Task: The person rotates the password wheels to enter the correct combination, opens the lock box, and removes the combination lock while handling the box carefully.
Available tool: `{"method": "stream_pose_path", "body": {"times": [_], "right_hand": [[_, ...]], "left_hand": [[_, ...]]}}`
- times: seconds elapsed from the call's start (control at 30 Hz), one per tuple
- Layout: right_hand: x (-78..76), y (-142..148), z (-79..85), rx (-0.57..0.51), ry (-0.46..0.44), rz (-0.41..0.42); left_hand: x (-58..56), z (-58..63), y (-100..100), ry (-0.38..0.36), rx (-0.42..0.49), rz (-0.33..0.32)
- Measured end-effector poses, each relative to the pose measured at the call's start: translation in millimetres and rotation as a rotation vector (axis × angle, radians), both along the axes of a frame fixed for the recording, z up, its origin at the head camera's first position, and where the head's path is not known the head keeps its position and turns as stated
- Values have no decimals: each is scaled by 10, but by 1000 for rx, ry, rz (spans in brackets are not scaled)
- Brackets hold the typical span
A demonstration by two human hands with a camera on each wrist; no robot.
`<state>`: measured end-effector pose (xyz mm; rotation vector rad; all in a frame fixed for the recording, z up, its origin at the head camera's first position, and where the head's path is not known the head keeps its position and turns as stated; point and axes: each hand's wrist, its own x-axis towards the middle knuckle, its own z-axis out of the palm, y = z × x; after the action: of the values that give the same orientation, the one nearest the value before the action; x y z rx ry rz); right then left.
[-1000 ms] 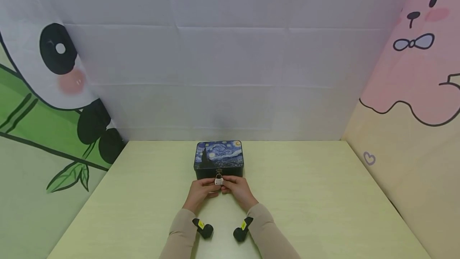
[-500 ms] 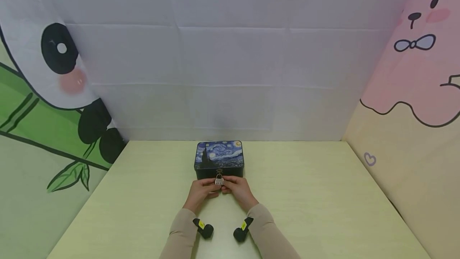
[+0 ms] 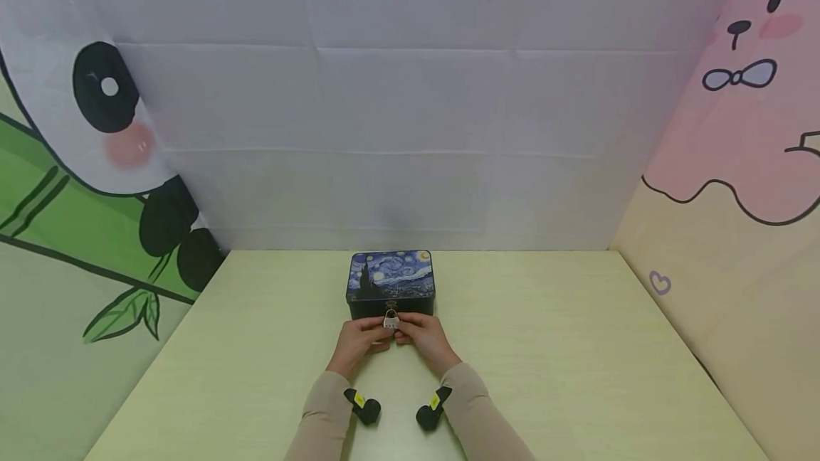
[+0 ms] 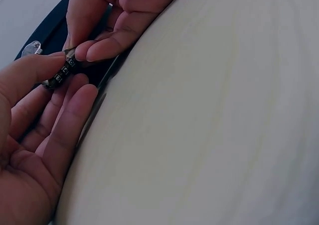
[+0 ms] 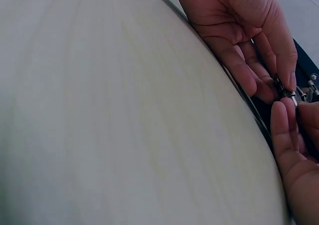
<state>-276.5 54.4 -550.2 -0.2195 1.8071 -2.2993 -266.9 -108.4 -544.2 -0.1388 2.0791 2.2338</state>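
Note:
A small combination padlock (image 3: 391, 322) with a silver shackle hangs at the front clasp of a dark tin box (image 3: 391, 277) with a starry-night picture on its lid. Several number dials line the padlock (image 4: 63, 71) in the left wrist view. My left hand (image 3: 360, 340) pinches the padlock from the left, thumb on top and fingers beneath. From the right, my right hand (image 3: 426, 338) pinches its other end between thumb and fingertips. In the right wrist view my right hand (image 5: 301, 165) is partly cut off at the edge. The lid is down.
The pale table (image 3: 544, 347) carries the box near its back edge, close to a white cloth backdrop (image 3: 410, 148). Printed cartoon panels stand at left and right. A black wrist camera (image 3: 366, 410) sits on each sleeve.

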Motion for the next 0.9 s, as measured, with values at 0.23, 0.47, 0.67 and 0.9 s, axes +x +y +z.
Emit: {"method": "stream_pose_path", "body": {"times": [0.23,0.47,0.67,0.9], "right_hand": [[6,-5,1,2,3,-7],[-15,-1,-38,0,11,0],[-18,-1,-34,11,16,-4],[-9,-9,-14,6,17,-6]], "left_hand": [[1,-8,7,7,-10,2],[-11,-30,6,9,-27,6],[-20,-41,1,9,-17,-8],[-16,-39,-20,9,-23,-41]]}}
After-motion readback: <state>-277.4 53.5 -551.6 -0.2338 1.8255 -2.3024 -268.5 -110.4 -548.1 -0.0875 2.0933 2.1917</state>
